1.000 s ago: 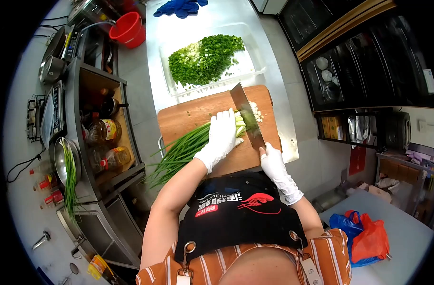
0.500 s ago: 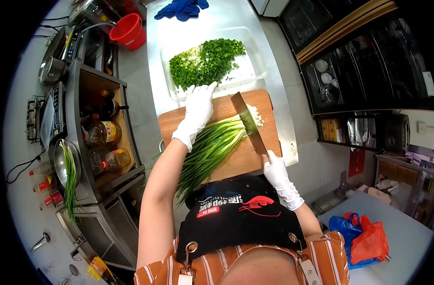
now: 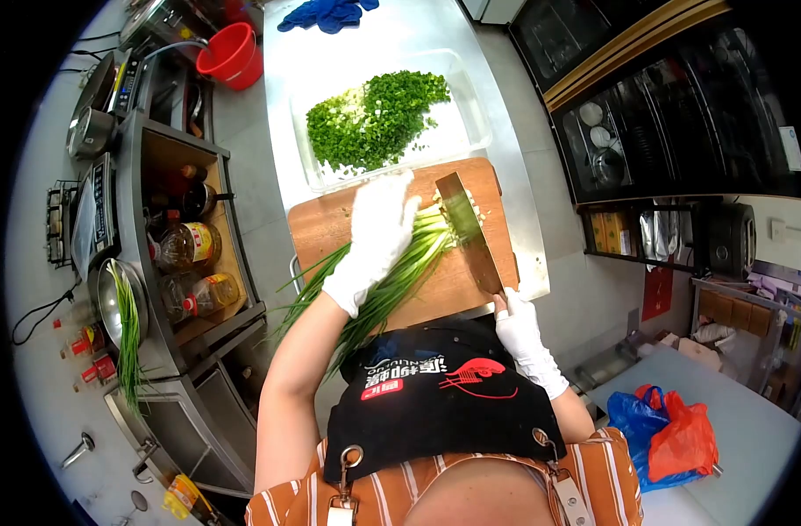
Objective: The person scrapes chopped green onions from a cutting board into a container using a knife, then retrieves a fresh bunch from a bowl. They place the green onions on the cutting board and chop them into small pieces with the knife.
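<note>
My right hand [image 3: 523, 337], in a white glove, is closed round the handle of a cleaver [image 3: 472, 232]. The blade stands over the pale ends of a bunch of green onions [image 3: 427, 245] on a wooden cutting board [image 3: 321, 223]. Small chopped white bits lie by the blade. My left hand [image 3: 383, 230], also gloved, lies over the bunch to the left of the cleaver, fingers stretched towards the far side and slightly blurred. Long green leaves trail out below that hand, past the board's near edge. What its palm touches is hidden.
Beyond the board, a clear plastic tub [image 3: 479, 123] holds chopped green onions [image 3: 383, 118] on the steel table [image 3: 519, 202]. A blue cloth [image 3: 330, 15] lies at the far end. To the left are a red bucket [image 3: 231, 57] and a metal bowl [image 3: 111, 302] with more green onions.
My left hand has moved from the tub's near edge back over the bunch, nearer to me. The cleaver has shifted slightly and its blade stays near the white ends.
</note>
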{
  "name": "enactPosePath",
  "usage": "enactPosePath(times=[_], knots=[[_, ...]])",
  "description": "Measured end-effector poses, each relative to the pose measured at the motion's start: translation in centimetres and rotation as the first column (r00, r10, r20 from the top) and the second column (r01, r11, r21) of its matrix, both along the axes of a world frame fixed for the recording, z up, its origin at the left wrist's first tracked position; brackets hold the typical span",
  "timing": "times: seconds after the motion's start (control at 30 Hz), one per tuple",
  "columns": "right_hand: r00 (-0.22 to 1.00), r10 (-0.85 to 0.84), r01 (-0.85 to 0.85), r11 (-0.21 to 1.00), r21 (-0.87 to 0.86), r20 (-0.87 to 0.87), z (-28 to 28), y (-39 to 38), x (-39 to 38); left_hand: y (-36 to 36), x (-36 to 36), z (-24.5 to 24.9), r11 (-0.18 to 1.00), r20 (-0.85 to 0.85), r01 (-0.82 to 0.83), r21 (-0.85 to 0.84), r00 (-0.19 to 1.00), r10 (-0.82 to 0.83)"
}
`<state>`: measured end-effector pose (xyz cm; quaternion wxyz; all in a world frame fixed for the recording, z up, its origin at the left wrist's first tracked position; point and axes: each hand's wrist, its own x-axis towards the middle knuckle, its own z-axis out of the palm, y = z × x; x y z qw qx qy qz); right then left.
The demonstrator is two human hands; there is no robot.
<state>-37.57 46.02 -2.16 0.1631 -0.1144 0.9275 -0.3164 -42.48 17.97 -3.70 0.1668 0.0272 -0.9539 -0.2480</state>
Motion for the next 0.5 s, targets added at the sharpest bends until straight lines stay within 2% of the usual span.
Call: enactPosePath(times=[0.03, 0.1, 0.2, 0.27, 0.37, 0.4, 0.5], knots=[[1.0, 0.0, 0.0, 1.0, 0.001, 0.002, 0.1, 0.0, 0.0, 0.7, 0.7, -0.8, 0.998, 0.059, 0.041, 0.052, 0.997, -0.044], [0.999, -0.005, 0.006, 1.0, -0.003, 0.034, 0.3, 0.1, 0.0, 1.7, 1.3, -1.3, 0.997, 0.265, 0.072, 0.02, 0.961, -0.075], [0.999, 0.029, -0.029, 1.0, -0.011, -0.027, 0.0, 0.5, 0.0, 3.3, 2.0, -1.4, 0.998, 0.324, 0.065, -0.009, 0.944, -0.059], [1.0, 0.028, -0.028, 0.999, -0.017, -0.013, 0.5, 0.4, 0.0, 4.1, 2.7, -0.7, 0.985, 0.443, 0.141, -0.097, 0.893, -0.085], [1.0, 0.021, -0.021, 1.0, -0.022, 0.008, 1.5, 0.2, 0.1, 5.2, 3.3, -1.5, 0.975, 0.443, 0.128, -0.179, 0.896, -0.036], [1.0, 0.013, -0.013, 1.0, -0.02, 0.014, 1.7, 0.2, 0.2, 5.5, 3.4, -2.1, 0.969, 0.358, 0.097, -0.228, 0.934, -0.009], [0.999, 0.006, -0.006, 1.0, -0.012, 0.052, 1.9, 0.4, 0.5, 5.8, 3.4, -2.9, 0.966, 0.341, 0.074, -0.248, 0.94, 0.015]])
